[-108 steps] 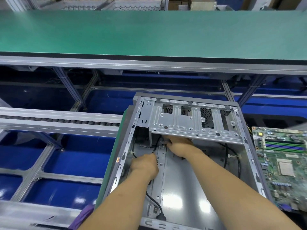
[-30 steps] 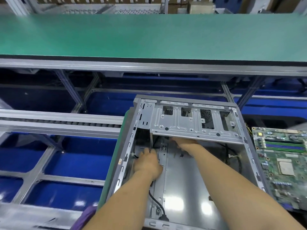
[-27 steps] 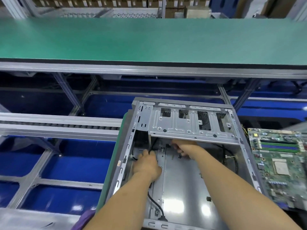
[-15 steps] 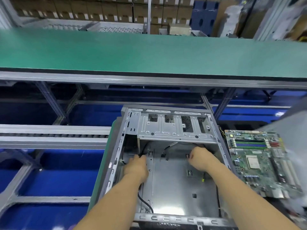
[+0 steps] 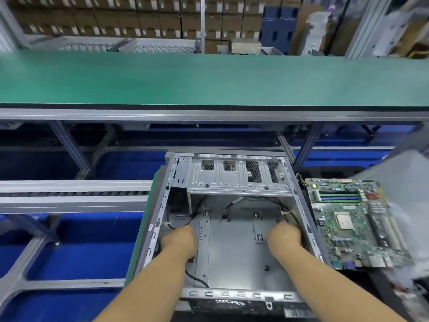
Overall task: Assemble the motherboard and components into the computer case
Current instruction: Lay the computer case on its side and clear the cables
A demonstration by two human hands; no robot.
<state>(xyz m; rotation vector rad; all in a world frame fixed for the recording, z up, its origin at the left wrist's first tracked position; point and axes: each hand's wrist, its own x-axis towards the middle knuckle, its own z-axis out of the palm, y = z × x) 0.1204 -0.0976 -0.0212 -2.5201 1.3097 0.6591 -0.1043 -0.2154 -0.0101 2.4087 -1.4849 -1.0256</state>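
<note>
Computer case point(image 5: 232, 247) lies on its side, open face up: bare grey metal shell, perforated drive cage point(image 5: 239, 175) across its far end, floor empty except loose black cables point(image 5: 287, 212) along its inner walls. Motherboard point(image 5: 350, 221), green, lies flat just outside the case's right wall, not yet installed. Both hands are inside the case, well apart. Left hand point(image 5: 180, 240) curled by the left wall, near a black cable; contact cannot be made out. Right hand point(image 5: 284, 235) curled against the right wall beside the tied cable bundle; grip cannot be told.
</note>
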